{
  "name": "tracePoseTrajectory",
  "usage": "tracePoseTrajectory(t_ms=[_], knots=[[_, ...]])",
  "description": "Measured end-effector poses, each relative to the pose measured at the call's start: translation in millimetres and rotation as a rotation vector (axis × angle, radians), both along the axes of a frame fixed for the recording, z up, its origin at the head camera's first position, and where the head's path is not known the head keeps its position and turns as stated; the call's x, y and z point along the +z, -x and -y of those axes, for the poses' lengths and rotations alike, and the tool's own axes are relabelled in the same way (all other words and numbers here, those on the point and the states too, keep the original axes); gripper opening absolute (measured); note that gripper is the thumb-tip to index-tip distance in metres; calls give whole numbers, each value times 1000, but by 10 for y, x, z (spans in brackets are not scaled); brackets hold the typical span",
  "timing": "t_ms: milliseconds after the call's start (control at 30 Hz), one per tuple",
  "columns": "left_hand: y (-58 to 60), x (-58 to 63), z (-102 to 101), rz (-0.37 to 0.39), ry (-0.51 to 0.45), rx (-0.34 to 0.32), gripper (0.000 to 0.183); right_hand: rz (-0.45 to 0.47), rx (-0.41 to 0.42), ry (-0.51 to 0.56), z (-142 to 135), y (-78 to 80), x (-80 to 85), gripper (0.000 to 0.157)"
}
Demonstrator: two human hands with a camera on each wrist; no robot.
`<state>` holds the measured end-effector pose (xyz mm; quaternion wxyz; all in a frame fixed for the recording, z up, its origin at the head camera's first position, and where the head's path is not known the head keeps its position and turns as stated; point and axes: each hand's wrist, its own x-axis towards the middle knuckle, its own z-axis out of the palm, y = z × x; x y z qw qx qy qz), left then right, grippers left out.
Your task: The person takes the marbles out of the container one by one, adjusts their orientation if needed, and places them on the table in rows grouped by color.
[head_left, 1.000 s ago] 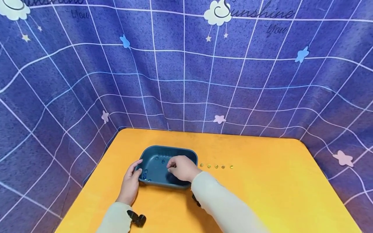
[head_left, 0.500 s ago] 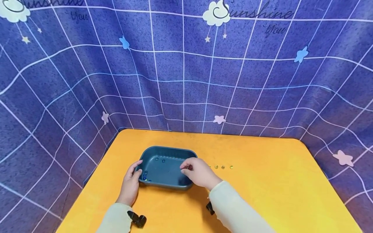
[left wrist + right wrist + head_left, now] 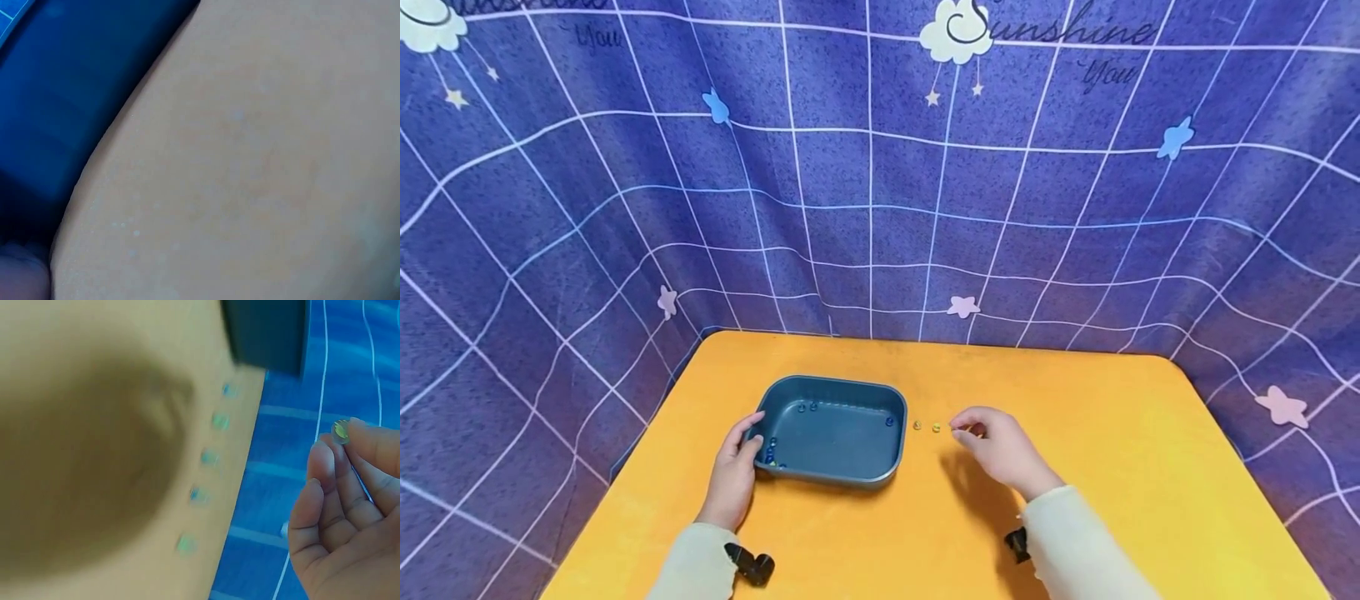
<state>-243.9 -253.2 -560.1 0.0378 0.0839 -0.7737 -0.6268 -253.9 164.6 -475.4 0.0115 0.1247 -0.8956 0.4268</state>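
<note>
A dark blue-green plastic bin (image 3: 827,479) stands on the table's left half. My left hand (image 3: 732,483) holds its left end, thumb and fingers at the rim. Inside lie several small marbles: some in the near left corner, a pair of marbles (image 3: 807,407) at the back, one blue marble (image 3: 889,422) near the right wall. My right hand (image 3: 1000,450) is above the table, right of the bin. Its thumb and fingertips pinch a clear marble with yellow inside (image 3: 340,431). Below it runs a row of several marbles (image 3: 209,456), partly hidden by the hand in the head view.
The yellow table (image 3: 1075,400) extends to the right of the bin. Behind and beside it hangs a purple-blue curtain (image 3: 880,183) with a grid and stars. The left wrist view is mostly filled by a blurred pale surface beside the blue bin wall (image 3: 62,94).
My right hand has come out of the bin and moved right, over the row of marbles. One back marble in the bin has shifted slightly left. My left hand stays on the bin.
</note>
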Motion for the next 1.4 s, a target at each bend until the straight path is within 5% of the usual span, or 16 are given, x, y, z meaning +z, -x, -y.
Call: tracePoseTrajectory(t_ms=[233,733,1400], knots=[[-16,-2,69,28,14,-4,45,21,-112,25,-462,39,-74,11],[-1,7,56,4,-16,8,44,-23,-226,-13,-899,170,-43,20],[2,14,-14,4,-19,10,43,137,-234,106,-963,364,-618,16]])
